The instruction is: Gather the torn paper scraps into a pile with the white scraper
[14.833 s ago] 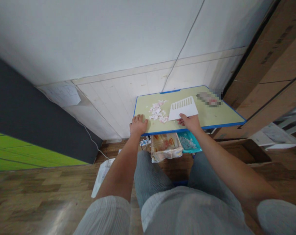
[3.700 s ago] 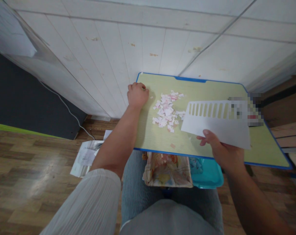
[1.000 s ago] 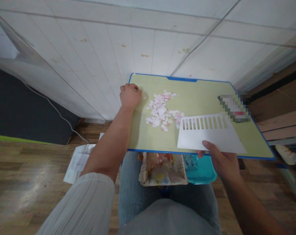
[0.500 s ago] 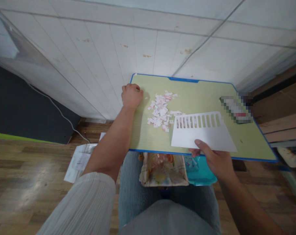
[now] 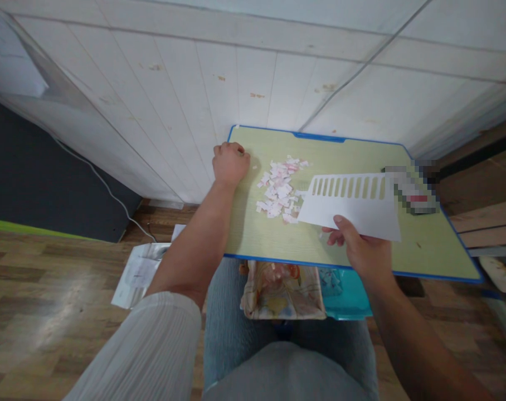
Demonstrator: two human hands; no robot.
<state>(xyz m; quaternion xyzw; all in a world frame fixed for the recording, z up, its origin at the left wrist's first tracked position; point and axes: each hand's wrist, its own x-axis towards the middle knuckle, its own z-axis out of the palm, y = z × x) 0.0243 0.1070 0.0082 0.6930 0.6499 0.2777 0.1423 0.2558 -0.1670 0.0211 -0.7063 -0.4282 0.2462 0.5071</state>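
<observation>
My right hand [image 5: 364, 245] grips a white slotted card [image 5: 349, 209] by its near edge, thumb on top and fingers underneath. A row of long narrow slots runs along the card's far side. The card is held over a pale green board [image 5: 253, 239] with a blue rim, its left corner by a loose heap of small white and pinkish paper pieces [image 5: 280, 189]. At the board's left edge rests my left hand [image 5: 231, 162], fingers curled closed; what they hold, if anything, is hidden.
A pixelated flat object [image 5: 414, 189] lies at the board's right. Below the near edge sit a patterned fabric-lined container [image 5: 284, 303] and a turquoise tray [image 5: 351, 295]. A white wall [image 5: 173, 100] stands behind the board. White papers [image 5: 136, 275] lie at lower left.
My right hand has lifted the slotted card and moved it away from me, farther over the board. My left hand has stayed at the board's left edge. The view has shifted slightly.
</observation>
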